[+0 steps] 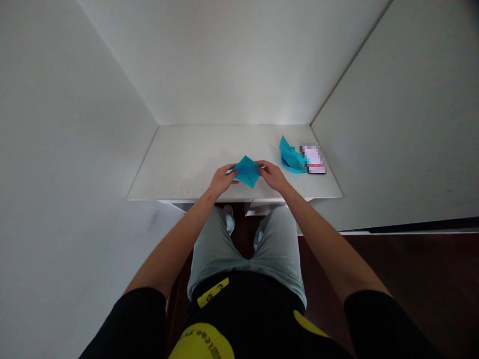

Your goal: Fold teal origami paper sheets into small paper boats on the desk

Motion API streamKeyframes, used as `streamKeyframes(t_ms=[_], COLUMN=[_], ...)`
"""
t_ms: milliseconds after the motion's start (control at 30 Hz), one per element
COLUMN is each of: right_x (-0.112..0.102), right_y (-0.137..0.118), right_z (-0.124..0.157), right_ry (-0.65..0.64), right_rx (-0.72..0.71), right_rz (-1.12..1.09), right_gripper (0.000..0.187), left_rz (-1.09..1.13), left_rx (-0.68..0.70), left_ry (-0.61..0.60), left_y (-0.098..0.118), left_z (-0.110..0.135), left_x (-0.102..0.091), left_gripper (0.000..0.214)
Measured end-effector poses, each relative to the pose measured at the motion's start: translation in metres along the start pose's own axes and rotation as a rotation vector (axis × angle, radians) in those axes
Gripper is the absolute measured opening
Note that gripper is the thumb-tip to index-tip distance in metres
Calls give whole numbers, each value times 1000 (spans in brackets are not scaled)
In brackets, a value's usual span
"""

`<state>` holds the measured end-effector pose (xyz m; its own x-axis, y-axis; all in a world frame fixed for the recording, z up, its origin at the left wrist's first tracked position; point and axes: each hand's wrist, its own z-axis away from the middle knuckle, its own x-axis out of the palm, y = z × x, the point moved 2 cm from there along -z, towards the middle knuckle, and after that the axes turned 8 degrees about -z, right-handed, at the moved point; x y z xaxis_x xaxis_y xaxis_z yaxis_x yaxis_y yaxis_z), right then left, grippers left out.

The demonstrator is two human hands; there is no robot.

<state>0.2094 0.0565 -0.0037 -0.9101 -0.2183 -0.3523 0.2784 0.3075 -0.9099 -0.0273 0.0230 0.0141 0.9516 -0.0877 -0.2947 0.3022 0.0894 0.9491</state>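
Observation:
A blue sheet of folded paper [247, 172], diamond-shaped with creases running to its middle, is held above the white tabletop near its front edge. My left hand [223, 178] pinches its left corner between thumb and fingers. On the opposite corner, my right hand [271, 174] grips the paper in the same way. Parts of both side corners are hidden by the fingers.
To the right on the white table [179, 159] lies another folded blue paper piece [291, 158], pointed at the top. A phone [314, 158], blurred by pixels, touches or overlaps it. White walls close in the table's back and both sides.

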Motion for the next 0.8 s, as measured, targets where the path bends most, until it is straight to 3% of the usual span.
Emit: streamKeyframes(t_ms=[133,267,333,467,633,800], right_x=[-4,-4,-1,3,5,5], right_y=[16,24,22,9,1,-23], right_z=[10,25,29,34,37,43], right_ry=[-56,-107,-107,-113,-111,31], right_rx=[-178,-248,-262,-254,-222,-51], right_rz=[205,334,365,460,520,186], right_gripper=[40,37,31,23,23,34], left_rz=[-440,-843,-923,-1015,-1146,-1171], left_rx=[276,438,493,492,553,570], left_ry=[73,-13,-55,-29,-164,-164], left_y=[-20,-31,-29,-19,-20,-26], left_z=[3,23,29,23,13,15], left_x=[-6,-9,-6,10,31,29], left_gripper=[43,48,47,58,69,71])
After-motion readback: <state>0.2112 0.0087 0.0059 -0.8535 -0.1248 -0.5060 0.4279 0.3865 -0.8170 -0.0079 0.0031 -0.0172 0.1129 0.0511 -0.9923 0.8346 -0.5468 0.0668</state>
